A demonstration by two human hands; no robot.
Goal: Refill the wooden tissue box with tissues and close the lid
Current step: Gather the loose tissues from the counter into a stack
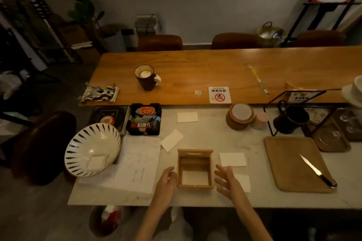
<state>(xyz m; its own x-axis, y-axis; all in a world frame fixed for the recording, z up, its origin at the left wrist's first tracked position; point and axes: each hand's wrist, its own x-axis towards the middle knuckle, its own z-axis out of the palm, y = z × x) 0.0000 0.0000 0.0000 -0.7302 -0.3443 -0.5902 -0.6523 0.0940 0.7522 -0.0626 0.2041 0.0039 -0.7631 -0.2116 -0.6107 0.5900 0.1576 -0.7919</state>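
Two hands are held open and empty: left hand (166, 179) and right hand (225, 180), beside the wooden tissue box (195, 169) on the counter (215, 137). Its lid (195, 153) is up. Loose tissues (232, 159) look light and floppy, best pinched by an edge.

A white card (219, 94) near the wooden counter's (195, 68) front edge bears a red no-smoking symbol; its upside-down characters and other labels are too blurred to read.
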